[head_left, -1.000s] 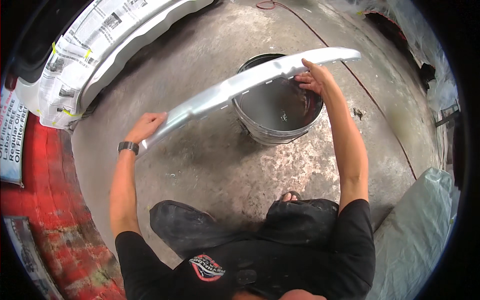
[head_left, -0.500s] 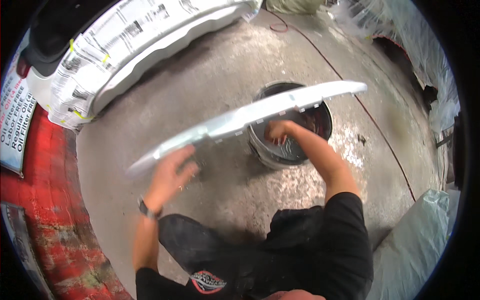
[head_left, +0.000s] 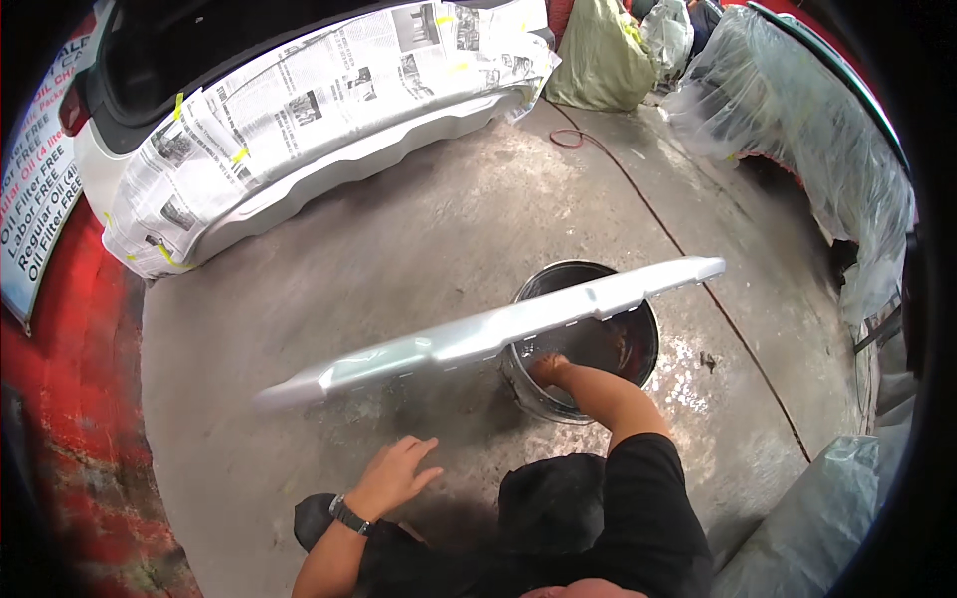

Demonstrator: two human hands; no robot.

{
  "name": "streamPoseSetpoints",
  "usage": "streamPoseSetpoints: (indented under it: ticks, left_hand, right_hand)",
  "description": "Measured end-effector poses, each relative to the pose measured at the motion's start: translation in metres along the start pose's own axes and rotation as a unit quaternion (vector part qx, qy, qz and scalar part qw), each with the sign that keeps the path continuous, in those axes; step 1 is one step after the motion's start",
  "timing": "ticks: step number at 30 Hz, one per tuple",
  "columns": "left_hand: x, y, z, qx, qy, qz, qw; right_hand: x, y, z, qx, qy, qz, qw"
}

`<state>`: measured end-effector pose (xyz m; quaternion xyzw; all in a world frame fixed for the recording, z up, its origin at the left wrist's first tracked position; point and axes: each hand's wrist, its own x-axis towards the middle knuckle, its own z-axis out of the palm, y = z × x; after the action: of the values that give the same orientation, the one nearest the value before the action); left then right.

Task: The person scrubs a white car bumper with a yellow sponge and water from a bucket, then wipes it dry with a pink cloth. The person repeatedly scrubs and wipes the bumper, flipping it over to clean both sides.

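Trim strip [head_left: 488,334], long and gently curved, glossy silver, with small tabs along its near edge, lies unheld across the mouth of a dark bucket [head_left: 533,397]. It slants from near left to far right, overhanging on both sides, more so on the left, where its end appears blurred. Dark liquid [head_left: 598,344] is visible in the bucket. The right hand [head_left: 547,370] is inside the bucket at the near left; its fingers are hidden, so its grip cannot be determined. The left hand [head_left: 392,480] is open and holds nothing, nearer than the strip and apart from it, with a wristwatch [head_left: 351,514] at the wrist.

The floor [head_left: 329,289] is grey, stained concrete, with a wet, shiny patch [head_left: 703,374] right of the bucket. A worn red surface [head_left: 80,419] and a printed banner [head_left: 40,209] border the left.

At far left stands a white car bumper [head_left: 324,177], masked with newspaper [head_left: 299,110]. A reddish hose [head_left: 653,204] runs along the floor, passing beneath the strip's right end. Clear plastic sheeting [head_left: 797,110] hangs at far right.
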<state>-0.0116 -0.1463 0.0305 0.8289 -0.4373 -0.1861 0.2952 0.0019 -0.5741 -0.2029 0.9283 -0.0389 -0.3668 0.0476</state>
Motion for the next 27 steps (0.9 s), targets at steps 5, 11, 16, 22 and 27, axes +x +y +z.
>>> streamPoseSetpoints:
  ticks: [5,11,16,22,27]
  left_hand:
    - [-0.002,0.005,0.004,-0.005,-0.003,0.006,1.000]
    - [-0.001,0.004,0.011,0.009,-0.004,0.035,0.999]
    - [-0.004,0.004,0.011,0.018,0.017,0.046,0.999]
    - [-0.006,0.006,0.012,-0.014,0.019,0.051,0.998]
    - [0.019,0.015,0.020,-0.008,0.040,0.077,0.996]
  right_hand:
    - [-0.007,-0.014,-0.018,0.088,0.016,0.118,0.989]
    - [-0.008,-0.007,-0.015,0.102,0.000,0.114,0.988]
    - [-0.011,-0.002,-0.010,0.107,-0.009,0.108,0.988]
    - [-0.008,0.009,-0.007,0.120,-0.035,0.086,0.988]
    - [-0.031,0.056,-0.020,-0.309,0.004,-0.276,0.910]
